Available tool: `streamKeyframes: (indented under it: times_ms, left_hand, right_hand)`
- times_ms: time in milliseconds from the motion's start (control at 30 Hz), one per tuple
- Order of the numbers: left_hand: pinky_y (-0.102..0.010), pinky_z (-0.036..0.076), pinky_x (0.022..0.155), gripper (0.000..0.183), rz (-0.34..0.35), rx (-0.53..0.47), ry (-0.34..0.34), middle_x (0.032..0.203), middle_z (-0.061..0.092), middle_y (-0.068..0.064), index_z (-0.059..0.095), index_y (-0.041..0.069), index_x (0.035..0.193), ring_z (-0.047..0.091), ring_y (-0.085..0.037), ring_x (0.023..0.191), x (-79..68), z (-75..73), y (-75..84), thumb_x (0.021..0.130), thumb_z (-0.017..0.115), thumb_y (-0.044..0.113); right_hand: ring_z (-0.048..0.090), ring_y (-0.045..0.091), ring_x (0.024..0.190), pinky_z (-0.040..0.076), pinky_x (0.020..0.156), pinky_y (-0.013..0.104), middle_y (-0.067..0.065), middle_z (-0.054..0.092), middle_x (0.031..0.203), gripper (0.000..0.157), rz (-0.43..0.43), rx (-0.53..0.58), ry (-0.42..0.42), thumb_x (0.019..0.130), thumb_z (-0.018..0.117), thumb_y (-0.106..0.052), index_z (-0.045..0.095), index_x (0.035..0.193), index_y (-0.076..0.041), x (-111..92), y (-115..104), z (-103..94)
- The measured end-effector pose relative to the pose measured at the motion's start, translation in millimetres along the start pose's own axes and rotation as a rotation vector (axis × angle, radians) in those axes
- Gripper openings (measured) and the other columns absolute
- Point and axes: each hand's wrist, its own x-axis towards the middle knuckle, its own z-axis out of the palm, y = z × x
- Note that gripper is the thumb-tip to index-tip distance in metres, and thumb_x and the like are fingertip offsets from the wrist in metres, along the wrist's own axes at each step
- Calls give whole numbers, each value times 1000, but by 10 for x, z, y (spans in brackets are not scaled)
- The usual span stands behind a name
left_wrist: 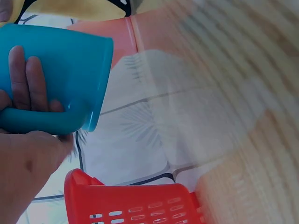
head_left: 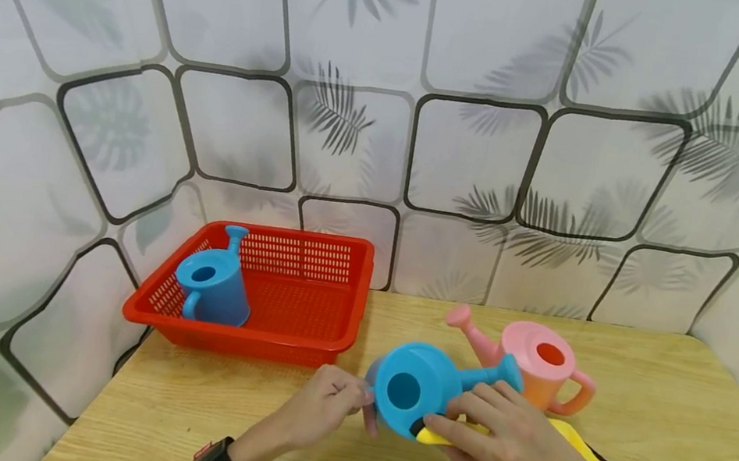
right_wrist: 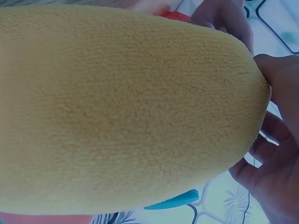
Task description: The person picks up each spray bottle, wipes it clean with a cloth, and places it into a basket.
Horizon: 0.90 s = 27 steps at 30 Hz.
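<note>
My left hand (head_left: 325,407) grips a blue watering can (head_left: 413,361) by its handle, over the front middle of the table. In the left wrist view several of its fingers (left_wrist: 35,81) pass between the handle and the can's wall. The can's round opening faces me and its spout points right. My right hand (head_left: 505,437) pinches a fuzzy yellow cloth (right_wrist: 135,112) with black trim, its end right at the can's rim. In the right wrist view the cloth hides most of the can; only a bit of blue (right_wrist: 175,200) shows below it.
Left of the hands a red plastic basket (head_left: 296,350) stands on the wooden table (head_left: 230,416), with a second blue watering can (head_left: 222,292) inside. Just behind my right hand is a pink watering can (head_left: 524,339) with an orange lower part. A patterned backdrop (head_left: 352,149) borders the table.
</note>
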Motion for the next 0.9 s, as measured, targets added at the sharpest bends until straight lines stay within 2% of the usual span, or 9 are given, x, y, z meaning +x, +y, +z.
streamKeyframes:
  times_ms: [167, 200, 267, 333, 400, 433, 567, 667, 900]
  left_hand:
    - [-21, 27, 55, 42, -80, 40, -54, 57, 42, -3, 77, 4, 81, 34, -3, 54, -6, -43, 39, 103, 43, 15]
    - [-21, 27, 55, 41, -97, 44, -68, 57, 44, -6, 77, 4, 83, 34, -3, 54, -6, -49, 47, 103, 43, 16]
    - [-21, 26, 53, 41, -119, 52, -93, 57, 41, -2, 79, 7, 85, 33, -4, 52, -6, -56, 51, 103, 43, 17]
    - [-21, 27, 54, 40, -121, 61, -104, 57, 43, -2, 80, 10, 86, 32, -4, 52, -5, -56, 51, 102, 44, 18]
    - [-20, 27, 55, 40, -117, 59, -107, 58, 50, -9, 80, 11, 85, 31, -3, 52, -1, -51, 46, 102, 44, 16]
    - [-20, 27, 55, 40, -115, 54, -107, 58, 52, -9, 80, 10, 85, 31, -3, 52, 0, -47, 40, 102, 44, 16]
    - [-20, 26, 57, 40, -108, 25, -124, 72, 66, -25, 73, 0, 77, 31, -3, 52, 2, -36, 28, 100, 43, 13]
    - [-20, 26, 57, 40, -96, 17, -144, 76, 71, -24, 70, -3, 75, 30, -3, 50, -4, -32, 21, 100, 43, 13]
    - [-19, 24, 54, 36, -69, 31, -158, 80, 74, -19, 74, 4, 80, 28, -2, 49, -12, -12, 14, 99, 44, 12]
  right_hand:
    - [59, 12, 84, 50, 81, 24, -6, 65, 94, 35, -4, 1, -6, 109, 42, -32, 75, 108, -19, -9, 6, -3]
    - [58, 12, 84, 50, 81, 24, -6, 64, 95, 35, -6, 1, -10, 109, 42, -32, 75, 109, -19, -17, 12, -3]
    - [57, 11, 83, 49, 81, 22, -7, 64, 96, 37, -5, -1, -22, 110, 41, -33, 75, 110, -19, -32, 18, -1]
    - [57, 10, 82, 50, 80, 21, -7, 63, 96, 38, -9, -12, -25, 110, 40, -34, 75, 110, -20, -44, 22, 6]
    - [58, 9, 82, 51, 81, 20, -7, 63, 96, 38, -8, -13, -29, 110, 40, -34, 75, 110, -20, -51, 22, 10]
    - [58, 10, 83, 51, 81, 20, -7, 63, 96, 37, -6, -10, -32, 110, 40, -34, 75, 110, -20, -54, 20, 9]
    - [60, 10, 87, 52, 83, 20, -7, 65, 100, 36, -3, 6, -39, 110, 41, -32, 74, 111, -19, -68, 21, 3]
    - [60, 12, 88, 52, 83, 20, -5, 65, 102, 35, -2, 1, -40, 111, 41, -31, 73, 112, -17, -77, 24, -11]
    - [57, 12, 88, 54, 78, 19, -2, 64, 99, 37, 54, -2, 12, 110, 41, -32, 74, 113, -14, -81, 61, -25]
